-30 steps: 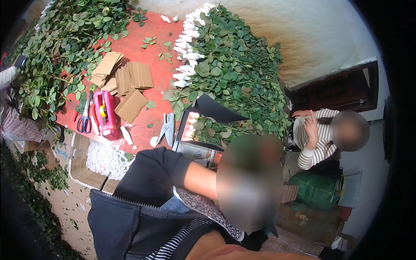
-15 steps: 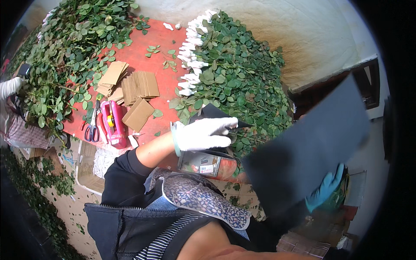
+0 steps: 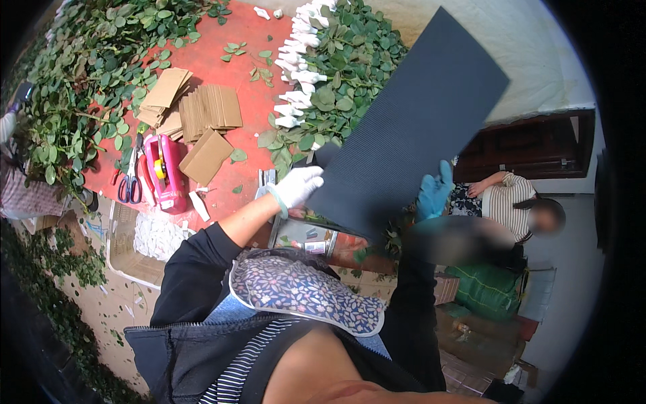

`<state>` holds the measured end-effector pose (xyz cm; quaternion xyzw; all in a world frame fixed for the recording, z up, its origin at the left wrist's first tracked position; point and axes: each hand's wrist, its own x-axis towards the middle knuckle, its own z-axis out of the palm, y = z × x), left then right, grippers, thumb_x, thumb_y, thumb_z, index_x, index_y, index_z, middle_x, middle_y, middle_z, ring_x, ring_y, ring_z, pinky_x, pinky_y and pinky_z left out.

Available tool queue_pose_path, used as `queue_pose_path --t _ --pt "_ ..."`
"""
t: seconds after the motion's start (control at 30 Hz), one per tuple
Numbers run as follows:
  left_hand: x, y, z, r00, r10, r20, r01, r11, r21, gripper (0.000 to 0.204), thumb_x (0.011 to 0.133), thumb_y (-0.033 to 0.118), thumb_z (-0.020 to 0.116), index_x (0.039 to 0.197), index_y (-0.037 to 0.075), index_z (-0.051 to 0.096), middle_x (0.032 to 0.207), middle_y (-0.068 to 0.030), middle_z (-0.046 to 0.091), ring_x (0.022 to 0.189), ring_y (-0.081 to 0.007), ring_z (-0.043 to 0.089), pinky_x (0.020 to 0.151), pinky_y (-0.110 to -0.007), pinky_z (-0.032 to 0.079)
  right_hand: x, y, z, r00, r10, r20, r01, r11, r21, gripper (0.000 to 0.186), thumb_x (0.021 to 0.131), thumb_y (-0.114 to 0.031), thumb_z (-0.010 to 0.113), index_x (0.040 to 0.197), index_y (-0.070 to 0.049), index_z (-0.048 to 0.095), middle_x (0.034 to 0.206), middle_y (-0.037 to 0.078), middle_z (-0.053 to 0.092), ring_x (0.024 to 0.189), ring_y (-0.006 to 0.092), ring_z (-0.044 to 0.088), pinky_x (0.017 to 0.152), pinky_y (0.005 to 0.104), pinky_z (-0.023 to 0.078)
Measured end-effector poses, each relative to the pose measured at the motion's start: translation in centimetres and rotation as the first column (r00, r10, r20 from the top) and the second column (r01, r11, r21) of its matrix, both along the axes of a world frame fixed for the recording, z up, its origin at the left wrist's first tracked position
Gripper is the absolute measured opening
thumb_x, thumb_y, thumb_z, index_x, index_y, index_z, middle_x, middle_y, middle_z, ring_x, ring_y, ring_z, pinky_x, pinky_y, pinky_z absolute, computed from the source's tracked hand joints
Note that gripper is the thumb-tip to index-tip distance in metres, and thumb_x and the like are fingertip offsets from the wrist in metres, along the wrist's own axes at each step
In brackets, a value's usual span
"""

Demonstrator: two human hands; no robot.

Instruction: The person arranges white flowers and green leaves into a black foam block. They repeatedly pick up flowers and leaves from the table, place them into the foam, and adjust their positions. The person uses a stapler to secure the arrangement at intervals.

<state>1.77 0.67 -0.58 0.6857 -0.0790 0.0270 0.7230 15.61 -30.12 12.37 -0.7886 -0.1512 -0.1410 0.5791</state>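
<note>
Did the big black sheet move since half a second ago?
Yes. The black sheet moved left, closer to the pink tape dispenser, and now covers more of the leafy stems.

Bright light washes the red table [image 3: 254,114], while fisheye distortion bends the dark-rimmed edges.

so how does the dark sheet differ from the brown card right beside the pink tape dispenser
The dark sheet is near-black; the brown card is tan. The sheet looks much larger than the card. The sheet is held up in the right hand, while the card lies on the red table. Both are flat and four-cornered.
</note>
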Motion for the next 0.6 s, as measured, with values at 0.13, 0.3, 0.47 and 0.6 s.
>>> queue_pose_path --t 0.13,0.3,0.47,0.6 --pt "0.9 0.3 -2.7 0.988 0.117 -0.104 -0.085 0.96 0.267 0.03 0.096 0.02 0.061 0.115 -0.003 0.063 0.101 -0.0112 0.07 0.092 -0.0174 0.064 0.083 -0.032 0.05 0.8 0.6 -3.1 0.986 0.168 -0.021 -0.166 0.984 0.064 0.053 0.091 0.002 0.054 0.142 0.006 0.038 0.094 -0.004 0.043 0.076 0.0049 0.042 0.067 0.0191 0.043" --pt "1.4 -0.4 -2.0 0.97 0.2 -0.137 -0.147 0.935 0.323 0.029 0.091 0.018 0.06 0.111 -0.002 0.066 0.101 -0.0213 0.067 0.094 -0.0362 0.065 0.084 -0.039 0.051 1.3 -1.2 -2.6 0.992 0.125 0.036 -0.115 0.974 -0.194 0.05 0.091 -0.004 0.058 0.137 0.005 0.042 0.115 0.006 0.056 0.094 0.0119 0.054 0.082 0.0256 0.048" --pt "1.0 -0.1 -3.6 0.943 0.281 -0.177 -0.222 0.93 0.292 0.025 0.093 0.015 0.058 0.11 0.0 0.067 0.096 -0.0201 0.068 0.089 -0.0341 0.066 0.081 -0.038 0.05 -4.9 3.3 3.5 0.935 0.287 0.206 -0.139 0.835 -0.532 0.039 0.088 -0.011 0.065 0.125 -0.003 0.056 0.124 0.015 0.059 0.105 0.025 0.061 0.089 0.0343 0.05" --pt "-0.3 -0.7 -1.9 0.897 0.195 -0.398 -0.075 0.952 0.298 0.027 0.095 0.018 0.058 0.118 0.004 0.064 0.099 -0.0158 0.07 0.092 -0.0295 0.066 0.082 -0.036 0.049 -5.4 7.5 0.8 0.735 0.678 0.009 -0.455 0.503 -0.735 0.051 0.083 -0.024 0.071 0.129 -0.007 0.057 0.133 0.015 0.056 0.113 0.0345 0.059 0.092 0.0445 0.049"
